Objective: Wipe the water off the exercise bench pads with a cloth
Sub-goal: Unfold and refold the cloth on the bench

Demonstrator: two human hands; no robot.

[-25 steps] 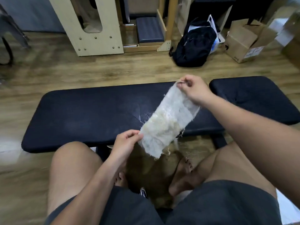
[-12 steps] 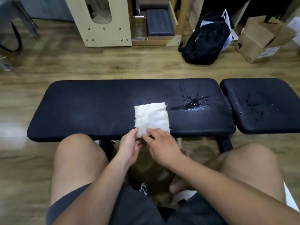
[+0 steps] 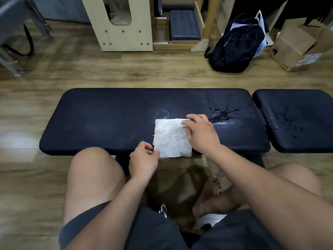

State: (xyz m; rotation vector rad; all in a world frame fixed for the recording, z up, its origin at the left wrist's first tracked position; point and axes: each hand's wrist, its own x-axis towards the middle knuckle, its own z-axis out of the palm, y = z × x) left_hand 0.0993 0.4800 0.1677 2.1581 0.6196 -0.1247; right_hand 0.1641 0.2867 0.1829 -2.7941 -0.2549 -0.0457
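On the long pad's [image 3: 108, 120] near edge lies a cloth [image 3: 172, 138]. The left hand [image 3: 144, 159] pinches its near corner and the right hand [image 3: 200, 134] grips its far corner. The puddle [image 3: 223, 116] just right and the short pad's [image 3: 310, 101] drops [image 3: 288, 123] are not yet wiped.

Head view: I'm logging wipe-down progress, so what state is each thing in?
cloth, lying flat as a square on the long pad's near edge.
long bench pad, wet: water splash near its right end, unwiped.
short bench pad, dotted with droplets.
left hand, pinches the cloth's near left corner.
right hand, holds the cloth's far right corner.
cardboard box, flaps open.
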